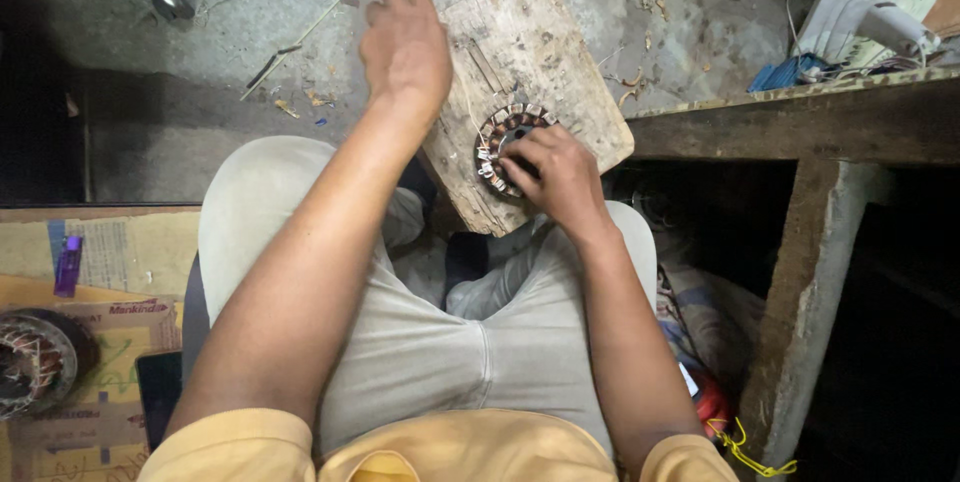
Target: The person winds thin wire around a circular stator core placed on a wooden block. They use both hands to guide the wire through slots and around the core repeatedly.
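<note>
A round motor stator (503, 138) with copper windings and pale insulating slips lies on a worn wooden board (545, 52) propped on my knees. My right hand (558, 174) rests on the stator's near right side, fingers curled on its rim. My left hand (403, 34) is raised above the board's left edge, and a thin pale thread (464, 92) runs from it down to the stator. The fingertips of the left hand are partly blurred.
A wooden workbench (800, 127) stands at the right with a white appliance (870, 17) on top. Cardboard (110, 272) lies at the left with a purple lighter (68, 264), another wound stator (30, 362) and a dark phone (160, 392). The concrete floor (250, 12) carries scraps.
</note>
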